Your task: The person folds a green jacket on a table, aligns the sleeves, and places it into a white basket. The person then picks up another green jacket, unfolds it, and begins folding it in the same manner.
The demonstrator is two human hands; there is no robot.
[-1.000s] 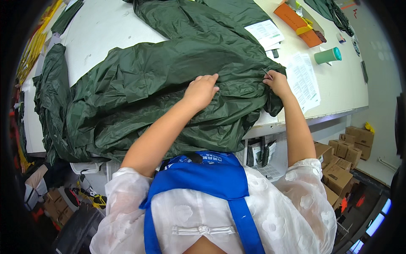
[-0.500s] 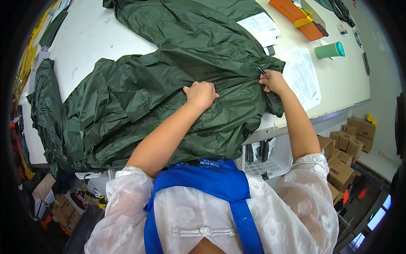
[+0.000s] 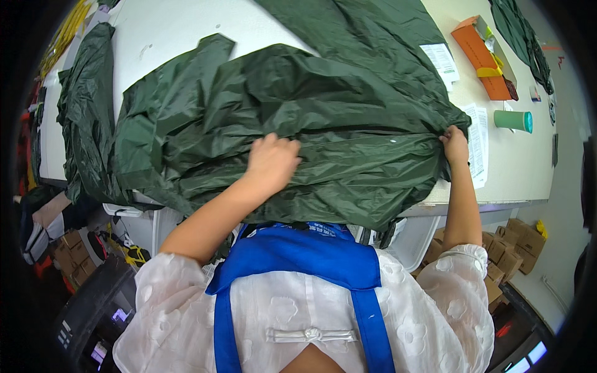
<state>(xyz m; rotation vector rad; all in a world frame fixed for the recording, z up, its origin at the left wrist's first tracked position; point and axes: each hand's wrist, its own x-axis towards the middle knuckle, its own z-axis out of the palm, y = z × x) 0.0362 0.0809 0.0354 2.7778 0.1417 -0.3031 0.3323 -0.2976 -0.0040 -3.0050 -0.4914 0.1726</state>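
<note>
A dark green, shiny, thin-fabric garment [image 3: 348,93] lies in folds across the white table and hangs over its near edge. My left hand [image 3: 272,163] rests on the middle of it with curled fingers closed on the cloth, slightly blurred. At the garment's gathered right end, my right hand [image 3: 456,146] is closed on the fabric. Long creases run between the two hands. A thin dark object that showed at the right fingers earlier cannot be made out now.
Beyond my right hand lie printed sheets [image 3: 477,149], a green cup [image 3: 513,120] on its side and an orange box [image 3: 479,59]. More green cloth [image 3: 522,40] lies at the far right. Below the table stand a white basket [image 3: 418,239] and cardboard boxes [image 3: 528,242].
My right hand has moved right with the garment's end, and my left hand sits slightly left and lower. The garment is stretched wider between them. The whole view has also shifted.
</note>
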